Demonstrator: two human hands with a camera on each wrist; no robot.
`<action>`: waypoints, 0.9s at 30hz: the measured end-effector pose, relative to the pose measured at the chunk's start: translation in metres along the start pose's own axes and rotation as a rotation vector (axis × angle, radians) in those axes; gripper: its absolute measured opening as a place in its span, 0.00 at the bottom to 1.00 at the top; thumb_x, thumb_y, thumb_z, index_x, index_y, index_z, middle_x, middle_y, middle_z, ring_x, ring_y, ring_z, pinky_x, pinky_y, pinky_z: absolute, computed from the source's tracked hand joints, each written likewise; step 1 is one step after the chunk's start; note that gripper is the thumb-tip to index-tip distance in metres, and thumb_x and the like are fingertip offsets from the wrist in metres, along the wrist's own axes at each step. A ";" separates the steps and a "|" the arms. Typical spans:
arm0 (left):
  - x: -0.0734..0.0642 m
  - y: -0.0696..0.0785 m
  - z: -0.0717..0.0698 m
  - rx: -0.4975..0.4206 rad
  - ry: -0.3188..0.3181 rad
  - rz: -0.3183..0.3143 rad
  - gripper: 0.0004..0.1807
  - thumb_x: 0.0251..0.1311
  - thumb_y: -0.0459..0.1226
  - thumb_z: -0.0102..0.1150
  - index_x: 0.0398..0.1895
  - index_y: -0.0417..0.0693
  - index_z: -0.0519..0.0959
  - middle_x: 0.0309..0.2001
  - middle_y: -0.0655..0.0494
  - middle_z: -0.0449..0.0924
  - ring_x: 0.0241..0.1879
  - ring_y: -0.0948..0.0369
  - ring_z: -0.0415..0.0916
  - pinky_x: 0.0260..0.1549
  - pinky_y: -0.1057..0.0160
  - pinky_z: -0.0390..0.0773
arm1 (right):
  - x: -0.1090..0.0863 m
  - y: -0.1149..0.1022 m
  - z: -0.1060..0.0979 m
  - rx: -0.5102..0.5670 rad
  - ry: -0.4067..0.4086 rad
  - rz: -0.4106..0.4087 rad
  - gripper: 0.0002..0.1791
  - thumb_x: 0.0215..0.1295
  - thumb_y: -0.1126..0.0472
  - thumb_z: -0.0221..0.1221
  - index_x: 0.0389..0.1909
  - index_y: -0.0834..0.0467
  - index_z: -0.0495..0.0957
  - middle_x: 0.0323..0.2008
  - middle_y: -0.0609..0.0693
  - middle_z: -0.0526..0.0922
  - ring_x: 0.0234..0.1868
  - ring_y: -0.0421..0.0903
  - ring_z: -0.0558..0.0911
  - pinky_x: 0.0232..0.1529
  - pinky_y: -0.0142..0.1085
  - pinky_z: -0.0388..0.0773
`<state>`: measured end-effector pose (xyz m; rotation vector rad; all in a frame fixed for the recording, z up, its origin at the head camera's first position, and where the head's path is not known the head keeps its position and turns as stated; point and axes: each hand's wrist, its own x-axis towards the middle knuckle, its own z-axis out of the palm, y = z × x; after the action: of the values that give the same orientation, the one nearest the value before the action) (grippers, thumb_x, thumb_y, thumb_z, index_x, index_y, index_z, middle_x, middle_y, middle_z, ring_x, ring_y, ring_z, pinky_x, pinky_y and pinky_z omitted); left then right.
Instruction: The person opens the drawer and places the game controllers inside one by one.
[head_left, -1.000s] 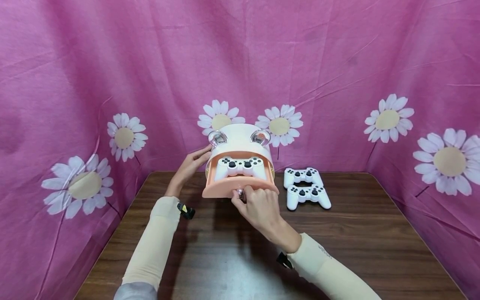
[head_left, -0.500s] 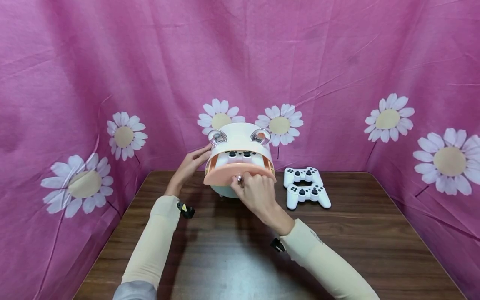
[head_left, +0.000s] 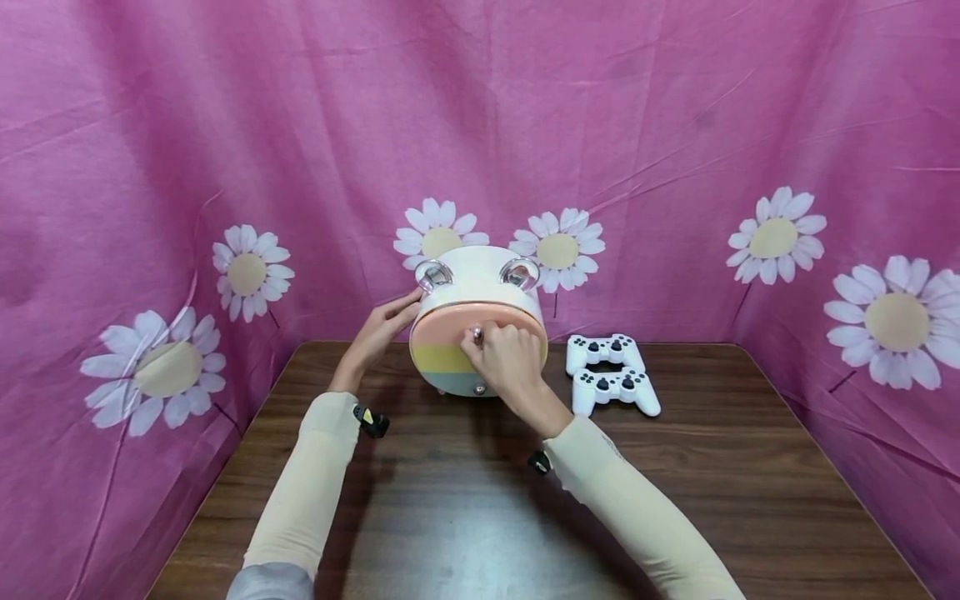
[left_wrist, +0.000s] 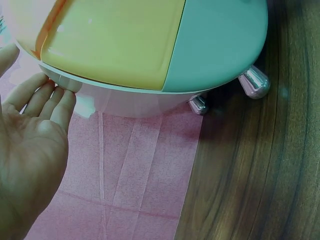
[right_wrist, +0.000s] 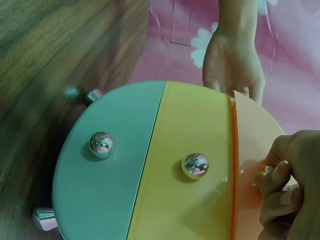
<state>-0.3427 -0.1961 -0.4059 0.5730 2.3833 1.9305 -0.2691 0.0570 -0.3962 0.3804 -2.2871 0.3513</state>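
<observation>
A small white rounded drawer box with two shiny silver ears stands at the back of the table. Its front carries an orange top drawer, a yellow drawer and a green drawer. My right hand pinches the silver knob of the orange drawer with curled fingers. In the right wrist view, that drawer's front stands slightly proud of the yellow one. My left hand lays its nearly straight fingers against the box's left side. The white controller in the orange drawer is hidden.
Two white game controllers lie one before the other, right of the box. Silver feet hold the box above the wooden table. A pink curtain with daisies hangs behind and at both sides.
My right hand has pushed the orange drawer back into the box, covering the controller inside and revealing the yellow and green fronts. My left hand has stayed at the box's side.
</observation>
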 end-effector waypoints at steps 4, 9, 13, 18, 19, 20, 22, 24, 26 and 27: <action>0.000 -0.001 0.000 0.002 0.004 -0.003 0.32 0.80 0.50 0.57 0.82 0.50 0.67 0.83 0.55 0.63 0.84 0.56 0.55 0.84 0.52 0.60 | 0.004 0.001 0.004 0.001 -0.053 0.036 0.28 0.74 0.45 0.58 0.14 0.53 0.68 0.10 0.48 0.67 0.13 0.51 0.71 0.10 0.45 0.66; 0.000 -0.001 0.001 -0.003 0.007 -0.014 0.33 0.79 0.51 0.58 0.81 0.52 0.67 0.82 0.56 0.64 0.84 0.57 0.56 0.84 0.53 0.60 | 0.006 0.000 0.006 -0.002 -0.083 0.060 0.28 0.75 0.45 0.59 0.15 0.54 0.70 0.11 0.48 0.68 0.14 0.51 0.72 0.11 0.46 0.68; 0.000 0.000 0.001 -0.010 0.003 -0.020 0.33 0.79 0.52 0.58 0.82 0.52 0.67 0.82 0.57 0.64 0.83 0.58 0.56 0.84 0.53 0.60 | 0.005 0.000 0.007 0.004 -0.082 0.072 0.28 0.75 0.44 0.59 0.16 0.54 0.71 0.11 0.48 0.68 0.14 0.52 0.72 0.12 0.47 0.68; 0.000 0.000 0.002 -0.015 0.005 -0.024 0.33 0.78 0.52 0.58 0.81 0.54 0.67 0.82 0.57 0.65 0.83 0.58 0.57 0.84 0.53 0.60 | 0.003 0.000 0.008 0.013 -0.070 0.076 0.26 0.75 0.44 0.59 0.19 0.56 0.74 0.11 0.49 0.70 0.14 0.53 0.74 0.13 0.48 0.70; 0.000 0.000 0.001 -0.014 0.006 -0.024 0.33 0.78 0.52 0.58 0.81 0.54 0.68 0.82 0.57 0.65 0.83 0.58 0.56 0.84 0.53 0.60 | 0.002 0.001 0.009 0.014 -0.069 0.076 0.26 0.76 0.44 0.59 0.19 0.56 0.74 0.11 0.49 0.70 0.14 0.53 0.74 0.13 0.48 0.70; 0.000 0.000 0.001 -0.014 0.005 -0.024 0.33 0.78 0.52 0.58 0.81 0.54 0.67 0.82 0.57 0.64 0.83 0.58 0.56 0.84 0.53 0.60 | 0.001 0.001 0.009 0.013 -0.068 0.075 0.26 0.76 0.44 0.60 0.20 0.57 0.74 0.11 0.49 0.71 0.14 0.53 0.74 0.12 0.47 0.69; 0.000 -0.001 0.001 -0.010 0.005 -0.024 0.34 0.79 0.52 0.58 0.82 0.53 0.67 0.82 0.57 0.64 0.84 0.58 0.56 0.84 0.53 0.60 | 0.000 0.001 0.009 0.012 -0.069 0.073 0.26 0.75 0.44 0.60 0.22 0.57 0.75 0.11 0.49 0.71 0.14 0.52 0.74 0.12 0.46 0.68; 0.001 -0.001 0.001 -0.005 0.010 -0.022 0.34 0.79 0.52 0.58 0.82 0.53 0.67 0.82 0.57 0.64 0.84 0.58 0.56 0.84 0.53 0.60 | -0.002 0.002 0.008 0.014 -0.072 0.067 0.25 0.75 0.44 0.61 0.23 0.57 0.75 0.11 0.49 0.71 0.13 0.51 0.74 0.11 0.45 0.67; 0.001 -0.001 0.000 0.003 0.012 -0.017 0.34 0.79 0.52 0.58 0.82 0.52 0.67 0.83 0.56 0.63 0.84 0.57 0.55 0.84 0.53 0.59 | -0.004 0.002 0.007 0.020 -0.079 0.056 0.23 0.74 0.45 0.62 0.25 0.57 0.76 0.11 0.49 0.71 0.13 0.51 0.73 0.11 0.44 0.66; 0.001 -0.002 0.000 0.005 0.015 -0.017 0.33 0.79 0.52 0.58 0.82 0.52 0.67 0.82 0.56 0.64 0.84 0.57 0.55 0.84 0.53 0.59 | -0.006 0.002 0.006 0.024 -0.088 0.051 0.21 0.74 0.46 0.63 0.27 0.57 0.76 0.11 0.48 0.70 0.13 0.50 0.73 0.10 0.43 0.66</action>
<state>-0.3439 -0.1965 -0.4074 0.5390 2.3945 1.9297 -0.2703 0.0580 -0.4046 0.3567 -2.3833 0.3953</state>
